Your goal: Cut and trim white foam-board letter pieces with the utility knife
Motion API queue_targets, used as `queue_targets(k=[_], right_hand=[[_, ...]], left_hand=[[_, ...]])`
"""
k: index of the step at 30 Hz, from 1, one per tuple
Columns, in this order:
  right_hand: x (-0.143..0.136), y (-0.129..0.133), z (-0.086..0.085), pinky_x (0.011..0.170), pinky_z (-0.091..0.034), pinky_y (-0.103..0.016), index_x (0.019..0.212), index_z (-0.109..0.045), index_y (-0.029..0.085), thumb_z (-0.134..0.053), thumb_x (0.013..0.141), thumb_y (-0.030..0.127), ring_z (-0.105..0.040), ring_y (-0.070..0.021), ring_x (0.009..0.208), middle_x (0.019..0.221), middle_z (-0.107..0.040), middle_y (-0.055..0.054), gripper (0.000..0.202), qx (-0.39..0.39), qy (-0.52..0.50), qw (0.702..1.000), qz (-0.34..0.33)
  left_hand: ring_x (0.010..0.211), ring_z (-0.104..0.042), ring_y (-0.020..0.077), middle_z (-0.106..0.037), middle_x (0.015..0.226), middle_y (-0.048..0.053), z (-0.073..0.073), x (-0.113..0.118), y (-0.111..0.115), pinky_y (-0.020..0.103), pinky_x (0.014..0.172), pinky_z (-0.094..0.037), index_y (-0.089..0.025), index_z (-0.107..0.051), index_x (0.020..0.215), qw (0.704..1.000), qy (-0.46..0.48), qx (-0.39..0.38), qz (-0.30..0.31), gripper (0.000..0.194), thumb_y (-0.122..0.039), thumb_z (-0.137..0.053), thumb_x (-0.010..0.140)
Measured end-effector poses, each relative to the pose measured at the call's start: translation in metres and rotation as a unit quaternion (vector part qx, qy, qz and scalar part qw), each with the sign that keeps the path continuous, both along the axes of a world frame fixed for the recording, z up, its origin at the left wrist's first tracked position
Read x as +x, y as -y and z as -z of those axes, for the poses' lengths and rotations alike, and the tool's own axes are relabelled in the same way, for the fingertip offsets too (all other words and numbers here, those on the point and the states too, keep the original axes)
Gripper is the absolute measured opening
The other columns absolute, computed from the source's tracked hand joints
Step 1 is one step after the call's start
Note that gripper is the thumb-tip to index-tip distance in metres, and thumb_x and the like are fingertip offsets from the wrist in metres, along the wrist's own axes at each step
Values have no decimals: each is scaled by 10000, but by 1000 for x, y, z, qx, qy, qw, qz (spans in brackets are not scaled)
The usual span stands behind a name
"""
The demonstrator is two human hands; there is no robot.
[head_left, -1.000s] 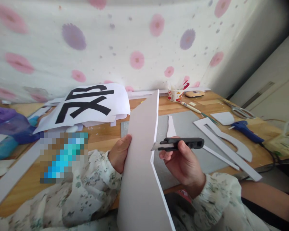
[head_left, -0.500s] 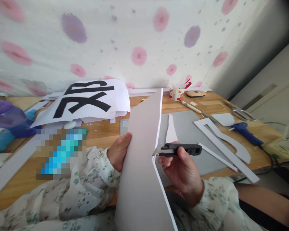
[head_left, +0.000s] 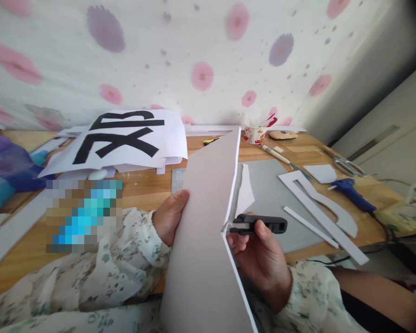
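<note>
A large white foam board stands tilted up in front of me, with a notch in its right edge. My left hand grips the board's left edge, thumb on the near face and fingers hidden behind. In my right hand is a black utility knife, its blade pointing left at the notch. A thin curl of board shows at the blade tip. Behind the board lies a grey cutting mat with a pointed white offcut, a narrow white strip and a cut-out letter shape.
Printed paper with black characters lies back left. A paper cup, a white-handled tool, scissors and a blue glue gun line the back and right. A yellow cutter sits behind the board. A blurred-out patch is at left.
The knife has shifted slightly down, and its blade tip now sits at or behind the notch edge instead of overlapping the board's face. The board's top has leaned a little right.
</note>
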State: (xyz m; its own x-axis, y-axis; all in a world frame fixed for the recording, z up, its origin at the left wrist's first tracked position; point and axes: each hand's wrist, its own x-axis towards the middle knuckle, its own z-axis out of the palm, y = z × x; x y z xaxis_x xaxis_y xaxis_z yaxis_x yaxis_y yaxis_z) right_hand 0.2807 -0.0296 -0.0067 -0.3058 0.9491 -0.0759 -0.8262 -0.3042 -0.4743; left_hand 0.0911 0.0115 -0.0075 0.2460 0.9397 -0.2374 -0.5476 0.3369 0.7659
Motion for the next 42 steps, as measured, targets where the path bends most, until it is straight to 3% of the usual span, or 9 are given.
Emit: queue_targets(k=[12,18,21,23,27,33,42], right_hand=[[1,3,3,643,-555,-223,802,-751,240,-818,696,324,-613,-96,547,547,-680,21,150,-20,-1,1000,-5],[18,-10,-16,635,-571,-246,685,-697,201,-756,772,408,-496,-72,463,435,-557,60,232,52,11,998,35],[28,-10,-26,561,-541,-198,798,-699,240,-775,761,307,-465,-48,448,523,-579,77,108,58,7,998,38],[30,-6,-29,516,-513,-170,893,-693,275,-787,733,249,-488,-48,474,589,-597,70,187,66,11,998,12],[24,4,-28,425,-439,-121,844,-689,251,-797,709,296,-510,-47,489,680,-608,34,179,98,19,994,-47],[21,5,-26,525,-537,-211,910,-701,299,-752,757,231,-498,-43,426,584,-580,79,175,103,26,993,-55],[15,1,-21,543,-560,-256,864,-705,303,-746,763,179,-687,-133,613,791,-646,24,165,149,52,985,-66]], left_hand=[[460,-619,165,-715,613,77,1,-1,0,231,422,-453,-109,-691,783,1000,-28,10,1,461,-557,-754,697],[501,-642,181,-719,632,76,-3,-1,0,249,457,-499,-119,-713,888,1000,7,4,5,451,-533,-753,712],[525,-653,183,-725,656,73,-5,-1,1,252,480,-521,-118,-721,935,1000,18,2,-6,443,-495,-774,706],[516,-650,181,-730,668,76,-5,-1,0,253,476,-523,-118,-725,936,1000,15,1,-15,445,-491,-780,699],[503,-645,178,-730,663,76,-6,0,0,254,476,-524,-118,-729,938,1000,13,-3,-24,473,-511,-786,680],[526,-658,189,-740,702,95,-7,1,1,273,520,-542,-100,-720,967,999,14,-10,-32,487,-489,-793,683],[586,-665,197,-743,725,96,-7,1,1,269,533,-536,-99,-730,920,999,44,-6,-13,454,-494,-776,701]])
